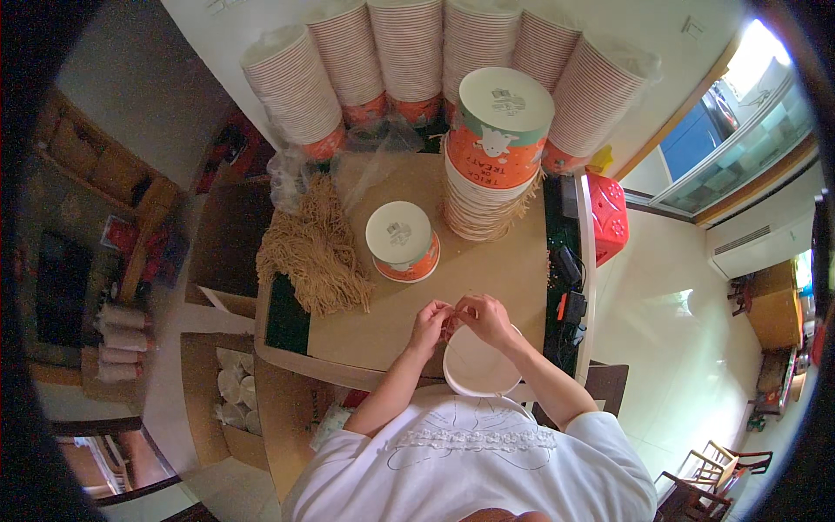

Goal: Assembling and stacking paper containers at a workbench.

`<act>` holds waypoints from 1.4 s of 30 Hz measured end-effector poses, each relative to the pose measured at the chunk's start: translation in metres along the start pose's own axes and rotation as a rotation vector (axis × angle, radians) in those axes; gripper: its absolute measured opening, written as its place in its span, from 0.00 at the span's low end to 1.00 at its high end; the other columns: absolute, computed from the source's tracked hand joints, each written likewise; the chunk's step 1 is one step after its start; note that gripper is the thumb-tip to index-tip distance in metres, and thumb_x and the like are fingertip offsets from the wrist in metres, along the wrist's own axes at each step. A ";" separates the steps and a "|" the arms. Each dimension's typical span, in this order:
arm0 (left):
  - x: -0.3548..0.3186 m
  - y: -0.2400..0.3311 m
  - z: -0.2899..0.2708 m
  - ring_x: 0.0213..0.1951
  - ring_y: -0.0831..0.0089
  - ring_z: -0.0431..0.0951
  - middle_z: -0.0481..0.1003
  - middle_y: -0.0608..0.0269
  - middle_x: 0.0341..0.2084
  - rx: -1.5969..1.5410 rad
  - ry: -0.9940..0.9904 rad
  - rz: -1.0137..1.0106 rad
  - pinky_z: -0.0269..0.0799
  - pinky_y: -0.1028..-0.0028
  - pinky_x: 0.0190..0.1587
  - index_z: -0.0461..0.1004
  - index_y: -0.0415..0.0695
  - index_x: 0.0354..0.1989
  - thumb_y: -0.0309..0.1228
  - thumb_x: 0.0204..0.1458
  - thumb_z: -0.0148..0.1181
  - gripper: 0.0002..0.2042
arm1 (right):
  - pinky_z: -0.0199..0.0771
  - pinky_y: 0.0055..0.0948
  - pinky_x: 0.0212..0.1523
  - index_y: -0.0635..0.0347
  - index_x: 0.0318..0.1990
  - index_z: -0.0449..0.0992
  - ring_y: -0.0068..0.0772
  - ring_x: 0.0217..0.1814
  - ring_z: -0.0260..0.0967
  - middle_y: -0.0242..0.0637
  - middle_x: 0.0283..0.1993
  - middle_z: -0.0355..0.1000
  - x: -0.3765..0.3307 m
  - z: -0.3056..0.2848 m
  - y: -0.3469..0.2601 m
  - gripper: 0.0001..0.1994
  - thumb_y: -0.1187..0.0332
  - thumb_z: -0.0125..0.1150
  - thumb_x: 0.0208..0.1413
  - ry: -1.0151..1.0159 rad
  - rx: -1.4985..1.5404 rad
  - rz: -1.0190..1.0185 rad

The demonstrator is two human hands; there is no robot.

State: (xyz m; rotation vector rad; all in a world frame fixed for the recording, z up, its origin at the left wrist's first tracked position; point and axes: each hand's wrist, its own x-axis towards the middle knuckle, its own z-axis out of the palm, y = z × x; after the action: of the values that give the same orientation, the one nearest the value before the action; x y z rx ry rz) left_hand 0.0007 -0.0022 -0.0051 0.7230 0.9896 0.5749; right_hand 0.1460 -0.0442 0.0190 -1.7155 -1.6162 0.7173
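Note:
A white-lined paper bucket (480, 361) rests at the table's near edge, against my shirt, its open mouth facing up. At its far rim, my left hand (431, 324) and my right hand (487, 318) meet with fingers pinched together. What lies between the fingertips is too small to make out. Beyond them, an upside-down orange paper bucket (400, 239) stands on the table. To its left lies a heap of tan twine cords (317, 248). Farther back on the right is a tall stack of nested buckets (496, 165), upside down, with cords hanging at its side.
Plastic-wrapped stacks of paper buckets (409, 56) line the wall behind the cardboard-covered table (348, 335). A red plastic stool (607, 217) stands right of the table. Black cables and an adapter (567, 265) lie along the right edge. An open carton (204, 391) sits on the floor at left.

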 end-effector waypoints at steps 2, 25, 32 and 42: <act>-0.001 0.002 0.000 0.20 0.82 0.68 0.70 0.70 0.20 -0.015 0.003 0.000 0.64 0.82 0.21 0.68 0.46 0.30 0.28 0.52 0.46 0.04 | 0.66 0.32 0.29 0.57 0.27 0.73 0.36 0.26 0.66 0.37 0.23 0.69 0.000 0.001 0.001 0.04 0.70 0.58 0.42 0.001 0.001 -0.008; 0.007 -0.007 -0.005 0.25 0.79 0.69 0.69 0.70 0.22 -0.060 -0.008 -0.044 0.66 0.80 0.29 0.68 0.46 0.30 0.28 0.51 0.45 0.04 | 0.65 0.36 0.27 0.59 0.24 0.70 0.42 0.26 0.66 0.41 0.22 0.69 0.003 0.004 -0.003 0.02 0.72 0.54 0.43 0.047 -0.049 0.008; 0.007 -0.005 -0.002 0.23 0.79 0.68 0.68 0.69 0.21 -0.071 0.016 -0.058 0.65 0.79 0.27 0.67 0.46 0.30 0.27 0.50 0.45 0.03 | 0.66 0.36 0.28 0.60 0.24 0.70 0.44 0.27 0.67 0.42 0.23 0.69 0.004 0.004 -0.003 0.01 0.74 0.53 0.42 0.066 -0.046 -0.023; 0.006 -0.021 -0.001 0.26 0.82 0.63 0.65 0.73 0.22 0.228 -0.007 0.186 0.61 0.81 0.29 0.66 0.44 0.31 0.27 0.53 0.44 0.04 | 0.67 0.36 0.27 0.62 0.23 0.70 0.47 0.27 0.68 0.46 0.23 0.68 -0.002 0.012 0.008 0.01 0.76 0.52 0.40 0.163 0.073 0.098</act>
State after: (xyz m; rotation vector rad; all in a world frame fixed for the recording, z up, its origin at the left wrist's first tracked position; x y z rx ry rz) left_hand 0.0041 -0.0110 -0.0245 1.0276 0.9969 0.6258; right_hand 0.1420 -0.0447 0.0053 -1.7618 -1.3870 0.6566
